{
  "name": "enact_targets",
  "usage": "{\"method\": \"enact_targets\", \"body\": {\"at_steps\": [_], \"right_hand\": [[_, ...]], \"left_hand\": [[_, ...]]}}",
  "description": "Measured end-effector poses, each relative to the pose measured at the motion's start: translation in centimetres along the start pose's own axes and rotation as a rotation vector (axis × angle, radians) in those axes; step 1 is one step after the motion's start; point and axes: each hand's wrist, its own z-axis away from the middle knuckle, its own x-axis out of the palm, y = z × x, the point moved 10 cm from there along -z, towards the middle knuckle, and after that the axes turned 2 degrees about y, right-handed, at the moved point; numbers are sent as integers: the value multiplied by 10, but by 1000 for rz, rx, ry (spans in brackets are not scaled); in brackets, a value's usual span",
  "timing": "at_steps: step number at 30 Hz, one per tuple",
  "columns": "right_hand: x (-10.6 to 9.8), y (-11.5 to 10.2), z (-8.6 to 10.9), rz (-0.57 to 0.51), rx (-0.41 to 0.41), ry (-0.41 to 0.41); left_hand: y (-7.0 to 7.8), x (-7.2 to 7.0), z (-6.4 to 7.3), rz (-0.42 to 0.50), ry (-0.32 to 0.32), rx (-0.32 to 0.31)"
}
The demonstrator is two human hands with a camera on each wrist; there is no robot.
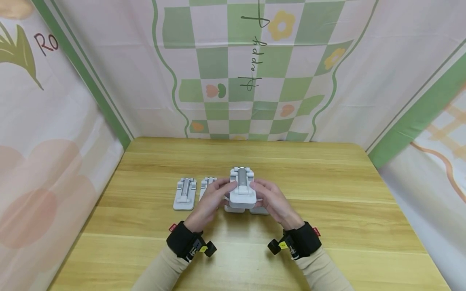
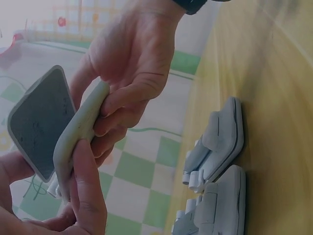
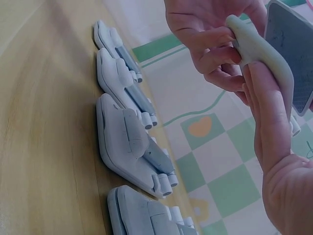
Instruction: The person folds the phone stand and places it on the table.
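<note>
A white folding phone stand point(image 1: 243, 198) with a grey stem is held above the table between both hands. My left hand point(image 1: 209, 202) grips its left edge, thumb on the upper face and fingers underneath. On the opposite edge, my right hand point(image 1: 274, 204) holds it the same way. The left wrist view shows its dark-padded plate point(image 2: 41, 122) and its pale base point(image 2: 80, 122) with a gap between them. Fingers of both hands press against the base, also in the right wrist view, where the base point(image 3: 266, 54) partly hides the plate.
Several similar folded phone stands lie in a row on the wooden table point(image 1: 346, 226): one at far left point(image 1: 185, 196), another point(image 1: 206, 186) partly behind my left hand, and others point(image 1: 234, 209) below the held one. A patterned curtain point(image 1: 244, 60) hangs behind the table.
</note>
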Motion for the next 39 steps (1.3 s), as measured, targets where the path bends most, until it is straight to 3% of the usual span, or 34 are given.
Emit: {"method": "enact_targets", "body": {"at_steps": [20,33,39], "right_hand": [[-2,3,0,28,-9,40],[-3,4,1,33,2,46],[-16,7,2,84,43,125]], "left_hand": [[0,0,0,-35,6,56],[-2,0,1,-53,1,37],[-4,1,1,-59,-8,25]]}}
